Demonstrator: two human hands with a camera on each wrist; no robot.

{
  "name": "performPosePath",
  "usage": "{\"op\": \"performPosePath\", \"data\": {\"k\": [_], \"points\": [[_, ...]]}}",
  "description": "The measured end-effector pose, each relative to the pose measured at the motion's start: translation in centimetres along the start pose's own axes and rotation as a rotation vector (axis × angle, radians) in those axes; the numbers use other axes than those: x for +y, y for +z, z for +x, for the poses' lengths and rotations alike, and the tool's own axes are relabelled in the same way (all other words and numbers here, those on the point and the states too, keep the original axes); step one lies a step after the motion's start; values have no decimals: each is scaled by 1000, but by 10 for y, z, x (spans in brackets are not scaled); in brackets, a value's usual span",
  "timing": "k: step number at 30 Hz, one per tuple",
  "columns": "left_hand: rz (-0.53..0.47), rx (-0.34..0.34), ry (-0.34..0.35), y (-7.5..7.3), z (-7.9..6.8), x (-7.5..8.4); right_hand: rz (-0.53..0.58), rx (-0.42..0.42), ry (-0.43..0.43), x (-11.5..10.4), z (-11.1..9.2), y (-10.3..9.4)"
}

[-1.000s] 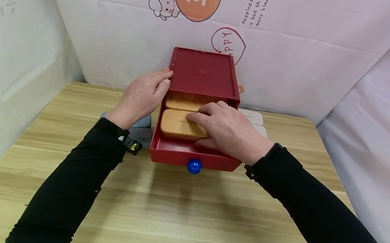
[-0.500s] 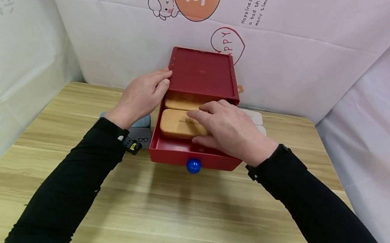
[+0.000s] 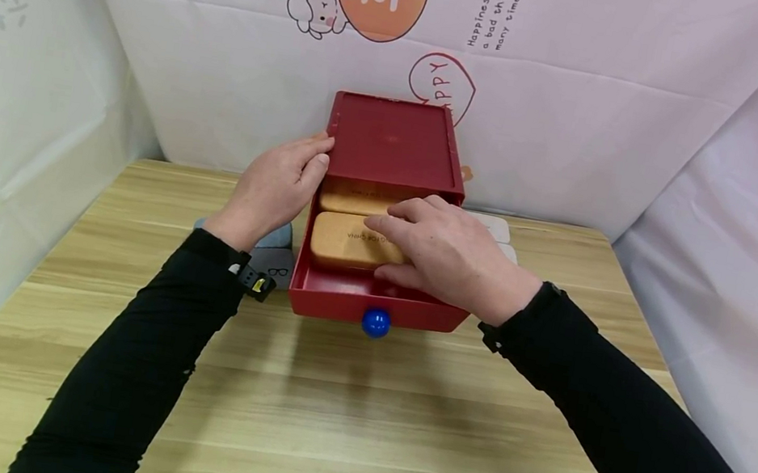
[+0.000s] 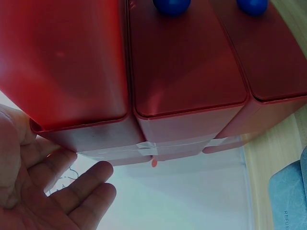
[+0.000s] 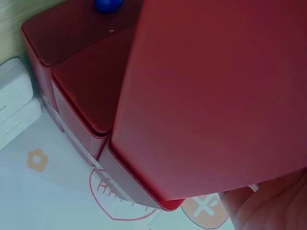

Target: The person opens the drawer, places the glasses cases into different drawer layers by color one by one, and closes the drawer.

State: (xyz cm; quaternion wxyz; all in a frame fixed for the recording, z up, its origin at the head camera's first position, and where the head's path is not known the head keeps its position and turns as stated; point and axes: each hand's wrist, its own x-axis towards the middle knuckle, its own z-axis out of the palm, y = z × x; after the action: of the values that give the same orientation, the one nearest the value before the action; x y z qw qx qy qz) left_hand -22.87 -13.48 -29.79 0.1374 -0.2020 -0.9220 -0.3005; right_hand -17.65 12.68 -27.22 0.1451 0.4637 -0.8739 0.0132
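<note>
A dark red drawer cabinet stands at the back of the table, its top drawer pulled out and bearing a blue knob. Inside lie two tan glasses cases, one behind the other; the front glasses case has printed lettering, while the back case is partly under the cabinet top. My right hand reaches over the drawer's right side and pinches the front case, thumb at its near edge and fingers over its top. My left hand rests with extended fingers against the cabinet's upper left side.
Blue-grey glasses cases sit left of the cabinet, partly behind my left wrist. White cases are on its right. Two lower drawers with blue knobs are closed. A printed white cloth hangs right behind.
My right hand shifts very slightly over the front case, its wrist a little to the right. My left hand and the drawer stay in place.
</note>
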Motion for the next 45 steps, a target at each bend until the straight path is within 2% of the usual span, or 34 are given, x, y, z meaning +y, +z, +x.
{"op": "performPosePath", "data": {"k": [22,38,45], "points": [[0,-2,-1,0,1,2,36,-13,-2,2,-2,3],[2,-13,-25,0,1,1,16,152,-76,-19,-9,-23],[2,-14,-31,0,1,1,-16,260,-127,-33,-17,-27]]}}
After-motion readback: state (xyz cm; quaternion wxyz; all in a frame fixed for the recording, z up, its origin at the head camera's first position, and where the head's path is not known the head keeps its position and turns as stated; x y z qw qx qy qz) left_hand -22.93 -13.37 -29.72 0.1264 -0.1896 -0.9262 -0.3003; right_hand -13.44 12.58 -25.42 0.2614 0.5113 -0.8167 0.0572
